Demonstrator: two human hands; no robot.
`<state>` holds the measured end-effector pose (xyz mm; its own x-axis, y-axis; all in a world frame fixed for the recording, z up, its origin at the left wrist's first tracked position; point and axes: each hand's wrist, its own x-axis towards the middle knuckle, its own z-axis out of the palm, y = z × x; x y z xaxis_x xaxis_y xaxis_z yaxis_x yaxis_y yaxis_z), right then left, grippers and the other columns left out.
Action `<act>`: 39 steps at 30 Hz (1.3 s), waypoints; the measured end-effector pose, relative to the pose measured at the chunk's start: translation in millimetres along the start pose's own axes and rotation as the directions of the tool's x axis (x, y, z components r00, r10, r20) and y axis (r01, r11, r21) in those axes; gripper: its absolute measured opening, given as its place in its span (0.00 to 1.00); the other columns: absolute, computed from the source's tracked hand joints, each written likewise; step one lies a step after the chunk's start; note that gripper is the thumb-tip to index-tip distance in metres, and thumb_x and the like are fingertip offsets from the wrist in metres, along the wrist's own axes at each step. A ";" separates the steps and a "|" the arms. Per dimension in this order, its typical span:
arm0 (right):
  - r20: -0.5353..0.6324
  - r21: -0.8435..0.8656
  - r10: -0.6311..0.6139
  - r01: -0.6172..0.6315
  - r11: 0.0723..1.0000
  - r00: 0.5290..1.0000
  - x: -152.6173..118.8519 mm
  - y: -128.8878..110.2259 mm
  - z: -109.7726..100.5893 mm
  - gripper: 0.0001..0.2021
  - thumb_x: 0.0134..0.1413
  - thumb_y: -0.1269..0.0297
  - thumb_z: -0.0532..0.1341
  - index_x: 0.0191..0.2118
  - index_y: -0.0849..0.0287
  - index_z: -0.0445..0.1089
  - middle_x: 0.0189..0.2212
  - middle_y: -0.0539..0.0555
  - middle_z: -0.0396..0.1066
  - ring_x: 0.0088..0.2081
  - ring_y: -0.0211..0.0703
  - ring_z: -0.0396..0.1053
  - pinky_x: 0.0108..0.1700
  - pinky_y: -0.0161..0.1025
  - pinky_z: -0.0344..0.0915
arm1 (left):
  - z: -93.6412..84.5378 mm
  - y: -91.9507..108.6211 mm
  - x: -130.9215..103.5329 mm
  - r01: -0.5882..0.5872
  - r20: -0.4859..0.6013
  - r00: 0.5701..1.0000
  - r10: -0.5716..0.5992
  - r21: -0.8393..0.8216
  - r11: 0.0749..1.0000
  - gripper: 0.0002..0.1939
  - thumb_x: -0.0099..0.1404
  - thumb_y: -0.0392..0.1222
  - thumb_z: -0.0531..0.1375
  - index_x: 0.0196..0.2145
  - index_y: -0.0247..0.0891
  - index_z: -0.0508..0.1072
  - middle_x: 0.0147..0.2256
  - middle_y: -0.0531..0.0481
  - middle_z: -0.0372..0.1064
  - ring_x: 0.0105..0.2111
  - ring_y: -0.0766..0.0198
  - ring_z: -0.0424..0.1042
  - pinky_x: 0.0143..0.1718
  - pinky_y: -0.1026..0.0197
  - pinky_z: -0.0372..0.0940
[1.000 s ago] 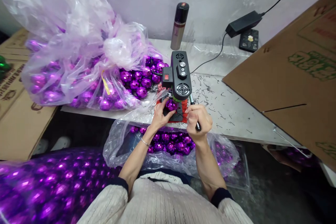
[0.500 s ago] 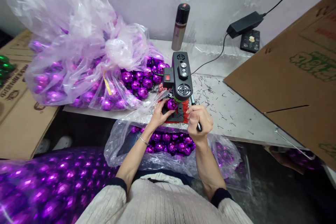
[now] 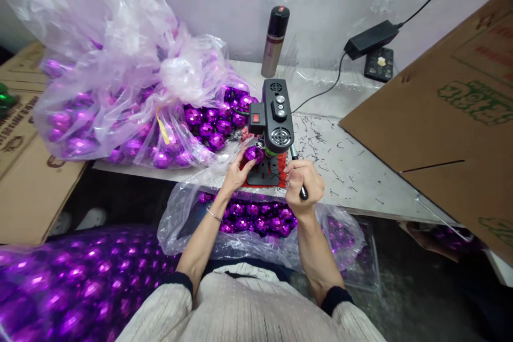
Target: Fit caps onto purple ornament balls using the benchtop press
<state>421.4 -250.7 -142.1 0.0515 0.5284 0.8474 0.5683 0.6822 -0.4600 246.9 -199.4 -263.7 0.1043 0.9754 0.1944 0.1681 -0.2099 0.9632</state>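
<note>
A shiny purple faceted ball ornament [image 3: 254, 154] is pinched in my left hand [image 3: 237, 172], just left of the black bench machine [image 3: 278, 117]. The machine has round vents, silver buttons and a red switch; its dark slotted base [image 3: 264, 173] sits on a red mat. My right hand [image 3: 305, 186] is wrapped round the machine's lever handle [image 3: 304, 193], whose black end sticks out below the fist. Under the bench edge, between my forearms, purple balls [image 3: 260, 223] lie in an opened clear plastic bag [image 3: 176, 224].
Large clear bags [image 3: 120, 64] of purple balls fill the bench's left. A spray can [image 3: 275, 41] stands behind the machine. Small dark bits litter the bench [image 3: 340, 171]. Cardboard boxes flank both sides, the right one [image 3: 433, 101] large. A power adapter [image 3: 372, 39] hangs by the wall.
My left hand has shifted left with the purple ball, bringing it out from under the machine's head. My right hand stays on the lever, almost unmoved.
</note>
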 end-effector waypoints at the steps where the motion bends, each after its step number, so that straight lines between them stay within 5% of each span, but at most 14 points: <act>1: -0.002 0.005 0.004 -0.004 1.000 1.000 -0.1 0.0 0.2 0.12 0.64 0.75 0.55 0.28 0.55 0.63 0.24 0.48 0.69 0.28 0.37 0.70 0.29 0.36 0.64 | -0.4 -0.2 0.1 -0.003 0.003 1.000 0.003 0.018 1.000 0.34 0.70 0.60 0.60 0.67 0.40 0.65 0.67 0.40 0.62 0.69 0.50 0.60 0.71 0.44 0.54; 14: 0.017 -0.016 -0.011 0.011 1.000 1.000 -0.5 0.2 -1.5 0.12 0.64 0.74 0.54 0.29 0.55 0.64 0.26 0.50 0.71 0.29 0.38 0.70 0.30 0.38 0.64 | 6.7 9.8 0.7 -0.226 0.096 0.974 0.205 0.342 0.912 0.31 0.66 0.57 0.66 0.61 0.40 0.70 0.57 0.38 0.73 0.59 0.47 0.71 0.62 0.42 0.65; 21: 0.009 -0.027 -0.019 0.020 0.999 1.000 1.8 -0.7 -0.8 0.12 0.65 0.73 0.53 0.29 0.55 0.63 0.25 0.49 0.69 0.28 0.37 0.70 0.29 0.37 0.65 | 25.6 -1.7 -6.0 -0.214 0.033 0.976 0.216 0.326 0.921 0.34 0.64 0.58 0.67 0.62 0.39 0.68 0.58 0.37 0.71 0.60 0.48 0.71 0.63 0.42 0.64; 28: -0.007 -0.001 -0.011 0.011 1.000 1.000 -2.0 0.1 0.7 0.11 0.64 0.73 0.54 0.29 0.55 0.64 0.25 0.49 0.70 0.27 0.38 0.70 0.29 0.37 0.65 | 26.4 -4.5 -5.7 -0.205 0.048 0.978 0.201 0.358 0.911 0.35 0.63 0.55 0.69 0.63 0.41 0.68 0.58 0.38 0.73 0.59 0.46 0.72 0.65 0.39 0.61; 39: -0.083 0.012 -0.056 0.057 0.998 0.995 -40.2 26.9 16.5 0.12 0.69 0.65 0.52 0.31 0.54 0.64 0.28 0.50 0.71 0.28 0.39 0.68 0.32 0.40 0.67 | 26.6 -3.7 -6.1 -0.218 0.045 0.976 0.215 0.324 0.921 0.34 0.63 0.56 0.69 0.62 0.40 0.69 0.57 0.38 0.74 0.59 0.47 0.73 0.65 0.41 0.62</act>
<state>421.0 -245.3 -192.9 0.0875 0.4459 0.8908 0.5607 0.7171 -0.4140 271.7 -206.4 -273.3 0.1817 0.9033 0.3887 0.4496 -0.4279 0.7840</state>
